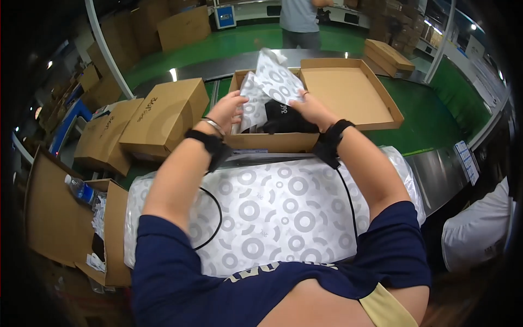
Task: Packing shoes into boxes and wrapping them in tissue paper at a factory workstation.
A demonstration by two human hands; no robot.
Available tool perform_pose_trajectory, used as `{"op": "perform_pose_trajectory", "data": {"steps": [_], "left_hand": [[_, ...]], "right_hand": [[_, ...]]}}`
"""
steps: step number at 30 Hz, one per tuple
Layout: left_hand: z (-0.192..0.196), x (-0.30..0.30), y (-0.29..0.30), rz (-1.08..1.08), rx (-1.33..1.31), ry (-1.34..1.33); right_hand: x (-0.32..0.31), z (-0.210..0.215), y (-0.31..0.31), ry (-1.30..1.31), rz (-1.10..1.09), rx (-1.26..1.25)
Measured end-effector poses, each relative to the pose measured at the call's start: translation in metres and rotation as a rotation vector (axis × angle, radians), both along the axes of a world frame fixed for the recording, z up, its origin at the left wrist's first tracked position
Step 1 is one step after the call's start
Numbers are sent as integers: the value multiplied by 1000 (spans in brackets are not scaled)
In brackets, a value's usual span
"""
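An open cardboard shoe box stands in front of me, its lid hinged open to the right. Inside lies a black shoe wrapped in white tissue paper printed with grey rings. My left hand grips the paper at the box's left side. My right hand holds the paper's right part over the shoe. Both wrists wear black straps.
A stack of the same ring-printed paper lies between me and the box. Closed cardboard boxes sit to the left. A carton holding a water bottle stands at lower left. Another person stands beyond the conveyor.
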State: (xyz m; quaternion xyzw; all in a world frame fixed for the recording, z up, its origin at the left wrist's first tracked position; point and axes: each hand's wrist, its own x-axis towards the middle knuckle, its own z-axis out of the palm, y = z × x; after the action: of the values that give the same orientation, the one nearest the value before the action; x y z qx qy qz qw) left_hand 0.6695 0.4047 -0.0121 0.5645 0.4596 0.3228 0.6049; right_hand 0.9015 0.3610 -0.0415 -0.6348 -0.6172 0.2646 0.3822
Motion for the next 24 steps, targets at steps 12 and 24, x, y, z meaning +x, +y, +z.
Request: {"op": "perform_pose_trajectory", "data": {"steps": [12,24], "left_hand": [[24,-463,-91,-228,657,2165],[-52,-503,-129,126,116,1851]], "right_hand": [[-38,-2,-2,-1098,42,-158],[-38,-11,-83,-592,413,613]]}}
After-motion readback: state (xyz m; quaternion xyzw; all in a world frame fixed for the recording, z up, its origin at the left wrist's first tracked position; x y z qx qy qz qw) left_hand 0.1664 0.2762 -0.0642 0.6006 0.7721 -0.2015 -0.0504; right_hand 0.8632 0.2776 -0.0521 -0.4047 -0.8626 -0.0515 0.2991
